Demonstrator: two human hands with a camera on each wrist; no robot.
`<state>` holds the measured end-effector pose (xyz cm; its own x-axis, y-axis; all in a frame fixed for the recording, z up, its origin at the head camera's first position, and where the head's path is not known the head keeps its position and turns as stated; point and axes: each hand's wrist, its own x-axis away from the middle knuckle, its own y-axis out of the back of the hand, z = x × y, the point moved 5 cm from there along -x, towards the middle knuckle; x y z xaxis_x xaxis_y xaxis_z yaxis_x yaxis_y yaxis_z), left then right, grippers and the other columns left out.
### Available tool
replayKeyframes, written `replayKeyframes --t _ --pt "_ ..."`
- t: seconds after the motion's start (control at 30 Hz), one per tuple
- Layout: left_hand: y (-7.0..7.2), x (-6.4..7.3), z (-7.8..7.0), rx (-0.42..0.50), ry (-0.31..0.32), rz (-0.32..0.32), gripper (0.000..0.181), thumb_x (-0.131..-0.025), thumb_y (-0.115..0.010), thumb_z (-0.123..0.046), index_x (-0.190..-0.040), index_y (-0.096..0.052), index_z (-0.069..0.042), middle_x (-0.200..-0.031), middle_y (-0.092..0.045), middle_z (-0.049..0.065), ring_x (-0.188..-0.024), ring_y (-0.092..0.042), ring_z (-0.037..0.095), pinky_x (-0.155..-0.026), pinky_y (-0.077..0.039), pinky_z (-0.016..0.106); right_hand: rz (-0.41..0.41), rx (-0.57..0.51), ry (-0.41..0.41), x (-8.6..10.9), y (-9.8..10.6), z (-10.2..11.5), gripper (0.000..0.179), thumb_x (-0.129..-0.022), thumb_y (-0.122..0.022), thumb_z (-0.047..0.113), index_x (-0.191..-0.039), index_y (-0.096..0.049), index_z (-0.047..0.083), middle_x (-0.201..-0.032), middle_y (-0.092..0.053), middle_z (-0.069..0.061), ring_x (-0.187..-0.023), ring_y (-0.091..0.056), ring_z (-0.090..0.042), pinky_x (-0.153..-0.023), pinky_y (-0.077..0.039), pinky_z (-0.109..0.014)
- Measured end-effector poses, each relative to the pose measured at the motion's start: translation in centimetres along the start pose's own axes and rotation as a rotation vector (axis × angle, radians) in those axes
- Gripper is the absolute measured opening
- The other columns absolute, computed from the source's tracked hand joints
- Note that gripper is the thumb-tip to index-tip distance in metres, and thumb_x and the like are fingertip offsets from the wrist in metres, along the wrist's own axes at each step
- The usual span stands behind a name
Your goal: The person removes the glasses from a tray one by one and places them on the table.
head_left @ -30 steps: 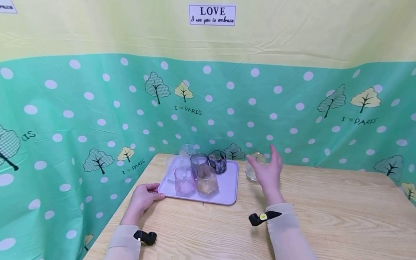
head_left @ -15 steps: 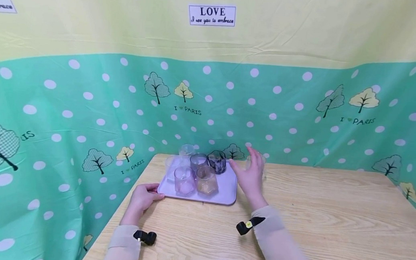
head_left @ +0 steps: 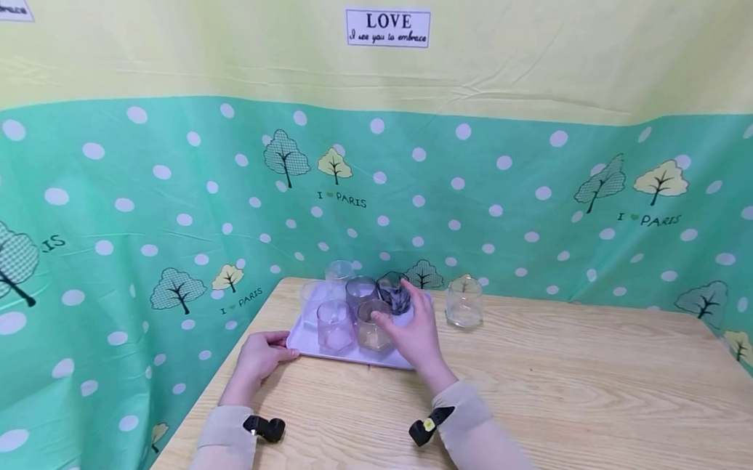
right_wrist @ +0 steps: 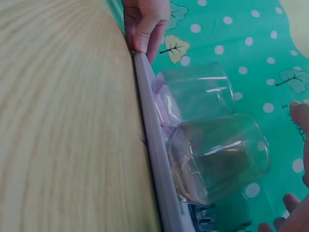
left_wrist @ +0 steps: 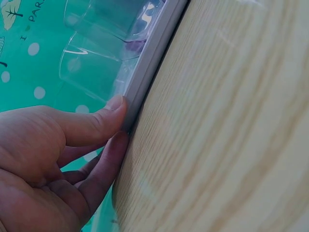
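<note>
A lavender tray (head_left: 341,358) bears several glass tumblers. In the left wrist view, my left hand (left_wrist: 63,154) pinches the tray's left front corner between thumb and fingers. My right hand (head_left: 418,332) hovers over the tray's right side with fingers spread. It is nearest to the amber tumbler (head_left: 371,338) and the dark patterned tumbler (head_left: 390,294). The right wrist view shows its fingers apart from the amber tumbler. A pink tumbler (head_left: 335,332) stands left of the amber one. Behind them is a grey tumbler (head_left: 361,293). Clear tumblers stand on the tray's left and back.
One clear tumbler (head_left: 464,310) stands on the wooden table (head_left: 588,395) just right of the tray. A green and yellow printed curtain (head_left: 534,224) hangs directly behind the table's back edge and along the left side.
My right hand has moved left from the clear tumbler on the table, with nothing in it, to above the tray. My left hand and the tray have stayed still.
</note>
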<state>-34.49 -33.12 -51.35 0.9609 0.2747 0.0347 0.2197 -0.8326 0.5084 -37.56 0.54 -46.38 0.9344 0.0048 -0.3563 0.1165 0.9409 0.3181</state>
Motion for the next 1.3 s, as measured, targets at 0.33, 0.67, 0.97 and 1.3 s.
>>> replayKeyframes --t 0.33,0.67,0.97,1.3 --pt "-0.1 0.0 -0.2 -0.026 -0.005 -0.001 0.054 -0.085 -0.088 -0.001 -0.135 -0.069 0.008 -0.113 -0.074 0.017 -0.098 -0.066 0.023 -0.084 -0.051 0.03 0.117 0.02 -0.061 1.2 -2.2 -0.4 0.105 -0.083 -0.093 0.045 -0.168 -0.036 0.02 -0.169 -0.034 -0.022 -0.151 -0.036 -0.048 -0.118 -0.03 -0.069" --pt "-0.2 -0.1 -0.2 -0.025 -0.003 -0.007 0.054 -0.084 -0.089 0.001 -0.133 -0.069 0.009 -0.11 -0.074 0.017 -0.096 -0.066 0.023 -0.081 -0.05 0.029 0.153 0.001 -0.125 1.9 -3.0 -0.3 0.111 -0.082 -0.095 0.038 -0.17 -0.03 0.017 -0.169 -0.034 -0.022 -0.153 -0.034 -0.047 -0.119 -0.029 -0.068" --pt "-0.1 0.1 -0.2 -0.023 -0.002 -0.007 0.054 -0.084 -0.089 0.0 -0.134 -0.069 0.008 -0.11 -0.074 0.016 -0.096 -0.066 0.023 -0.081 -0.051 0.029 0.153 -0.016 -0.121 1.9 -3.0 -0.6 0.109 -0.082 -0.094 0.036 -0.169 -0.032 0.015 -0.166 -0.037 -0.027 -0.151 -0.036 -0.049 -0.12 -0.029 -0.067" --pt "0.0 0.1 -0.1 -0.027 0.003 -0.009 0.054 -0.085 -0.089 0.0 -0.134 -0.069 0.008 -0.112 -0.074 0.017 -0.098 -0.066 0.024 -0.084 -0.051 0.03 0.156 -0.042 -0.12 1.8 -3.1 -1.0 0.103 -0.086 -0.092 0.028 -0.168 -0.033 0.013 -0.166 -0.038 -0.027 -0.151 -0.035 -0.05 -0.121 -0.027 -0.067"
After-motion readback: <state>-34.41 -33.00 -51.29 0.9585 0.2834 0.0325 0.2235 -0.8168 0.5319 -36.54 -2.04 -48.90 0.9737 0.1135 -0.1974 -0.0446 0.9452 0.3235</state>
